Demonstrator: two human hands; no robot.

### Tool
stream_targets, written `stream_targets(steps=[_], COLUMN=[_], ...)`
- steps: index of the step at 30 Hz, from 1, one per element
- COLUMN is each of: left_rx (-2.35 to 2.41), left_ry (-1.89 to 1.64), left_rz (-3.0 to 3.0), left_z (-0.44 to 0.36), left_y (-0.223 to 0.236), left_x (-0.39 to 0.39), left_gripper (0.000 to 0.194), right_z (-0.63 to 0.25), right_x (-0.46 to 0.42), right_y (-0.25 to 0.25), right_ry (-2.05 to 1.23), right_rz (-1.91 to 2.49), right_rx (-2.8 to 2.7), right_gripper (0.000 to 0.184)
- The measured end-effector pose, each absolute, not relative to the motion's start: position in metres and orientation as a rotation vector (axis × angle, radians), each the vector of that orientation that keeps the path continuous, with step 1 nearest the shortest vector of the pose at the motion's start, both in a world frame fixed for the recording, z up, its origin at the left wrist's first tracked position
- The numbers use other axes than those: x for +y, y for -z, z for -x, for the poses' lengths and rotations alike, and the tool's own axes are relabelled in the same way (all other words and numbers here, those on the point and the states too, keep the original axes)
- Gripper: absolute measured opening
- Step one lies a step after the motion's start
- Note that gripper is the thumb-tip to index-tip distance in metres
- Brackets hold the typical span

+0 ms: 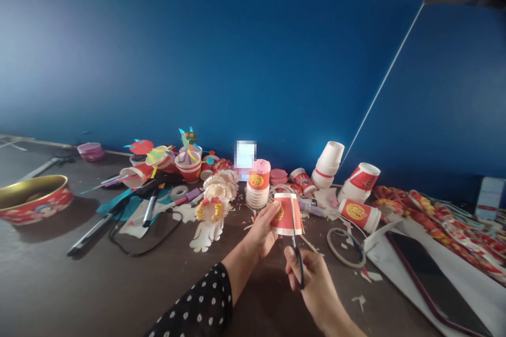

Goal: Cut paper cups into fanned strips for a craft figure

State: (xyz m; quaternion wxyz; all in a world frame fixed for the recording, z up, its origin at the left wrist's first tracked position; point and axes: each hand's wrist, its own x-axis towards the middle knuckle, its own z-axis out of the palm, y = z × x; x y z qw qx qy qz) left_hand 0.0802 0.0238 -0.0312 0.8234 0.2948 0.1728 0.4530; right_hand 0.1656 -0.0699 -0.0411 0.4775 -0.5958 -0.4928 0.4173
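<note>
My left hand (pixel 261 229) grips a red paper cup (pixel 285 216) with a gold emblem and white bands, holding it with the wide end down. My right hand (pixel 312 281) holds a pair of black-handled scissors (pixel 297 258). Their thin blade (pixel 293 218) runs up the front of the cup wall and touches it. The far side of the cup is hidden. Small white paper scraps (pixel 253 216) lie on the table below and behind my hands.
Stacked paper cups (pixel 258 184) and cut-paper crafts (pixel 215 205) stand on the dark table (pixel 79 284) against a blue board (pixel 197 63). Markers (pixel 150 210), a black cable, a gold-rimmed red tin (pixel 33 199), a paper-strip ring (pixel 346 247) and a phone (pixel 430 284) on white paper surround my hands.
</note>
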Motion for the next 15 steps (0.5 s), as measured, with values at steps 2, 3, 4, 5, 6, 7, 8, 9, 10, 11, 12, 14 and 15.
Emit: stream_targets(steps=[2, 3, 4, 5, 6, 7, 8, 9, 10, 11, 12, 14, 15], left_rx=[0.35, 0.337, 0.321, 0.305, 0.296, 0.297, 0.305, 0.319, 0.334, 0.346, 0.357, 0.383, 0.402], left_ry=[-0.961, -0.954, -0.943, -0.934, -0.935, -0.944, -0.957, -0.971, -0.982, -0.986, -0.984, -0.981, -0.986], left_rz=[-0.618, -0.617, -0.618, -0.619, -0.619, -0.614, -0.607, -0.596, -0.586, -0.577, -0.57, -0.565, -0.564], left_z=[-0.08, -0.08, -0.08, -0.08, -0.08, -0.08, -0.08, -0.08, -0.079, -0.078, -0.077, -0.074, -0.073], left_y=[0.032, 0.032, 0.032, 0.032, 0.032, 0.032, 0.031, 0.031, 0.031, 0.031, 0.03, 0.028, 0.027], left_x=[0.025, 0.025, 0.025, 0.026, 0.026, 0.027, 0.028, 0.028, 0.029, 0.03, 0.031, 0.034, 0.035], left_gripper=[0.035, 0.034, 0.034, 0.033, 0.033, 0.032, 0.032, 0.032, 0.032, 0.032, 0.034, 0.037, 0.038], right_z=[-0.165, -0.165, -0.165, -0.165, -0.165, -0.165, -0.165, -0.164, -0.164, -0.164, -0.163, -0.163, -0.163], right_x=[-0.071, -0.071, -0.071, -0.072, -0.072, -0.072, -0.071, -0.071, -0.071, -0.071, -0.071, -0.072, -0.073], right_y=[0.04, 0.039, 0.038, 0.037, 0.035, 0.035, 0.034, 0.034, 0.034, 0.035, 0.035, 0.036, 0.036], right_ry=[-1.024, -1.022, -1.023, -1.023, -1.026, -1.033, -1.041, -1.049, -1.056, -1.057, -1.054, -1.045, -1.05], right_rz=[1.46, 1.463, 1.466, 1.468, 1.469, 1.469, 1.472, 1.475, 1.477, 1.477, 1.479, 1.485, 1.492], right_rx=[-1.208, -1.211, -1.214, -1.216, -1.219, -1.226, -1.233, -1.243, -1.255, -1.268, -1.279, -1.307, -1.328], right_gripper=[0.048, 0.048, 0.048, 0.049, 0.049, 0.05, 0.05, 0.05, 0.051, 0.051, 0.052, 0.053, 0.053])
